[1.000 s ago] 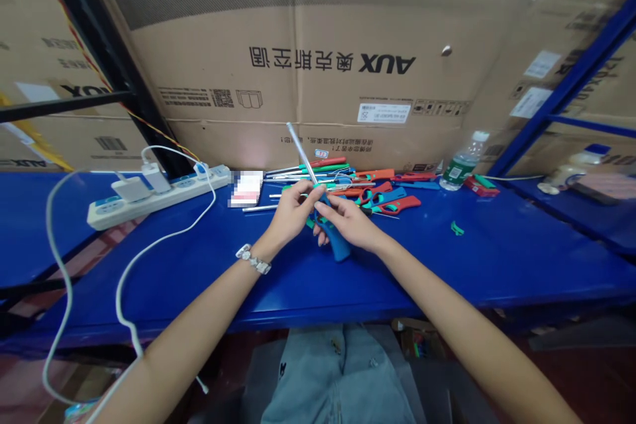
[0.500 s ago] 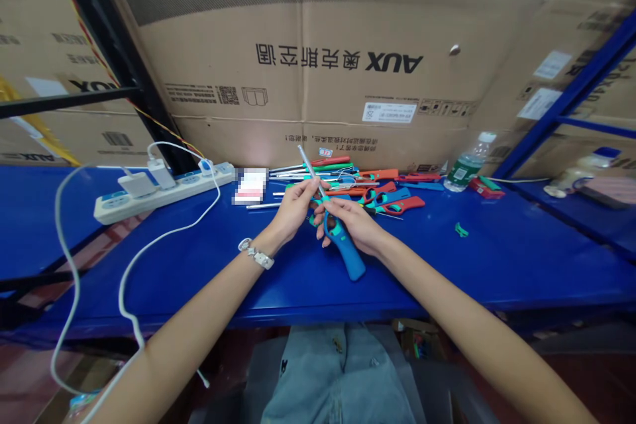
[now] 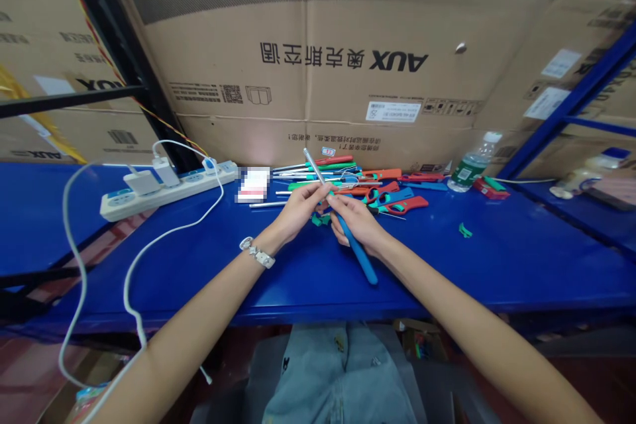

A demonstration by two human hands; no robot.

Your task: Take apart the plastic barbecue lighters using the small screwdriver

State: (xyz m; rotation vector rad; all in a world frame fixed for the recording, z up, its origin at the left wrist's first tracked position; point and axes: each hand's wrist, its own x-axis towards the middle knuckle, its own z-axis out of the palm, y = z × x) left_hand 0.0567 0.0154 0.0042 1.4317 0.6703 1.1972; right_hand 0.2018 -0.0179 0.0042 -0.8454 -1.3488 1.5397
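A blue long-necked lighter (image 3: pixel 362 258) is held above the table, its metal tube pointing up and away from me and its handle towards me. My left hand (image 3: pixel 303 209) pinches it near the base of the tube. Wrapped round the upper part of the handle is my right hand (image 3: pixel 360 222), which hides the trigger area. Just behind my hands lies a pile of more lighters, among them a red one (image 3: pixel 407 204) and a blue one (image 3: pixel 397 196). Small green plastic pieces (image 3: pixel 318 219) lie beside my left fingers.
A white power strip (image 3: pixel 169 192) with plugged-in chargers and a loose white cable (image 3: pixel 173 235) is on the left. At the right stand a water bottle (image 3: pixel 470 169) and a red box (image 3: pixel 491 188). One green clip (image 3: pixel 465 230) lies on the blue table (image 3: pixel 521 258). Cardboard (image 3: pixel 308 20) rises behind.
The lighter has been turned about its length, so its handle now shows edge-on and its trigger opening is out of sight. Both hands remain on it, with the fingers slightly shifted.
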